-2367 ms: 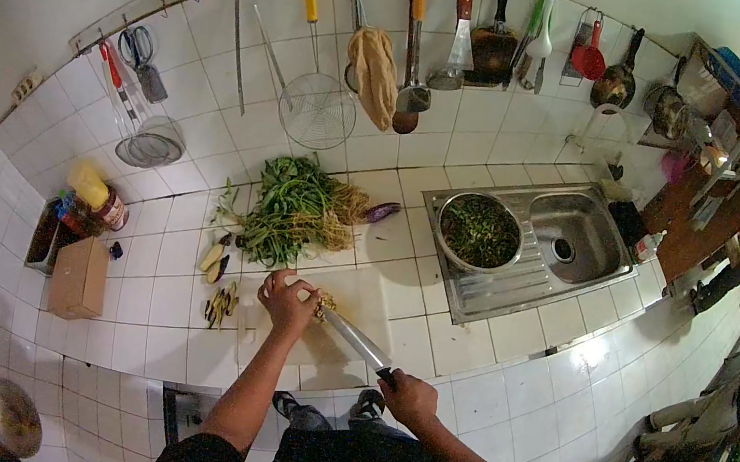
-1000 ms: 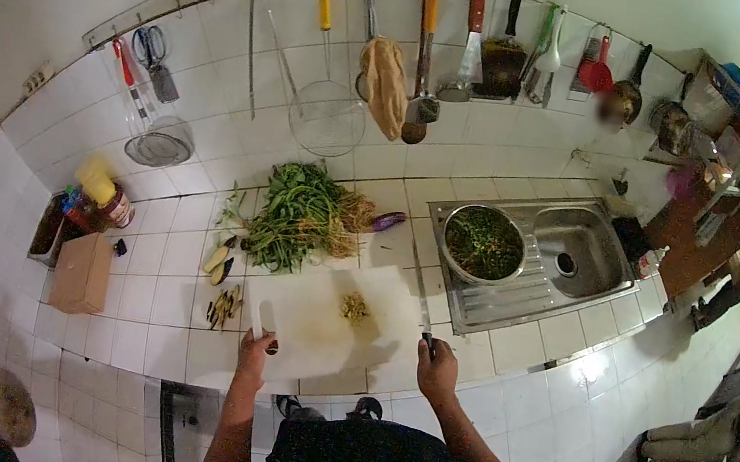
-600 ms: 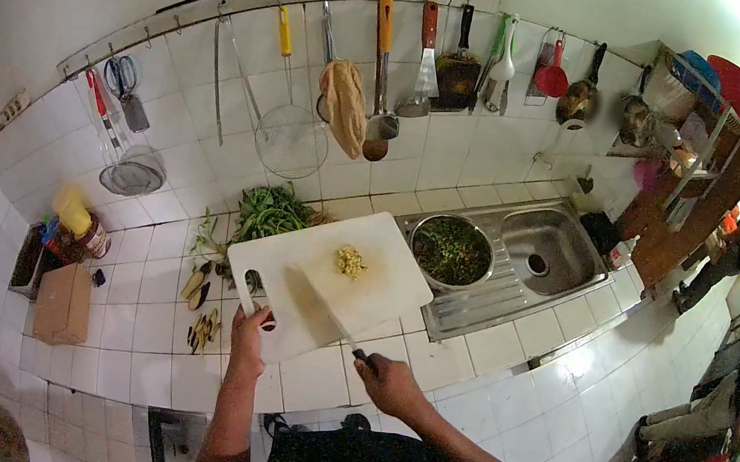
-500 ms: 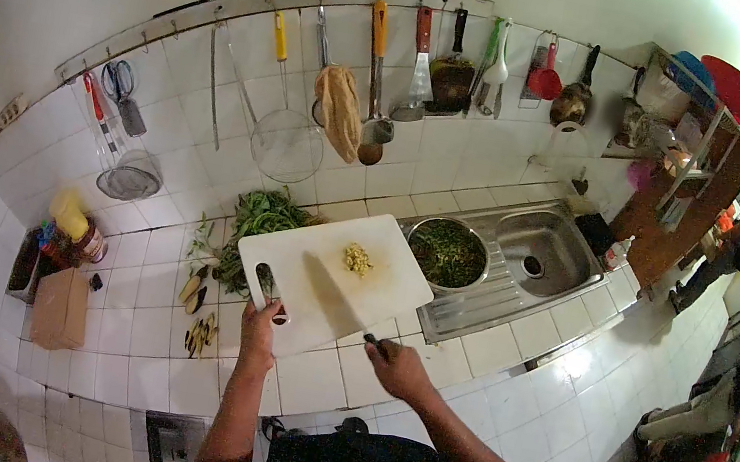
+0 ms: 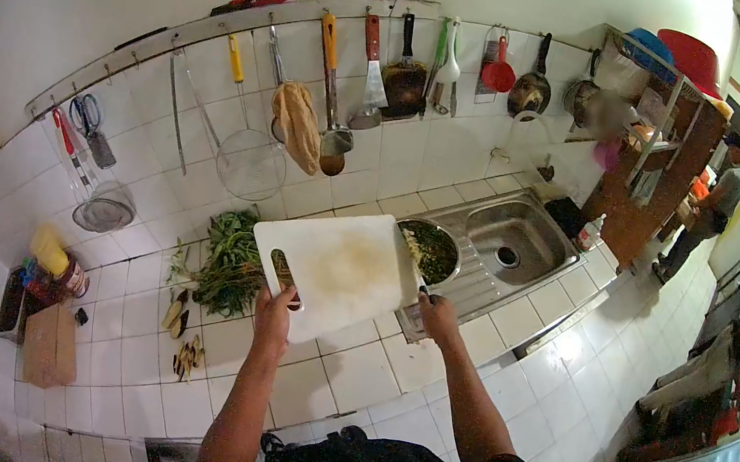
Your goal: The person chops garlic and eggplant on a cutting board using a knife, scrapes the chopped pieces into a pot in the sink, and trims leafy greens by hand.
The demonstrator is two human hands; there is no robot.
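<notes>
My left hand is closed on the handle end of a white cutting board, which is lifted and reaches over the left edge of a metal pot. In my right hand is the black handle of a knife, whose blade lies along the board's right edge. Pale chopped pieces show beside the blade at the pot's left side. Chopped greens fill the pot. Leafy greens lie behind the board's left end, with cut eggplant pieces nearer me.
The pot stands on the drainboard of a steel sink. A cardboard box and bottles are at the far left. Utensils and a strainer hang on the wall. Another person stands at the far right back.
The board has risen off the counter and moved right to the pot. The knife has swept across to its right edge, and the pale pieces have left the board's middle. My left hand gripped the board's handle.
</notes>
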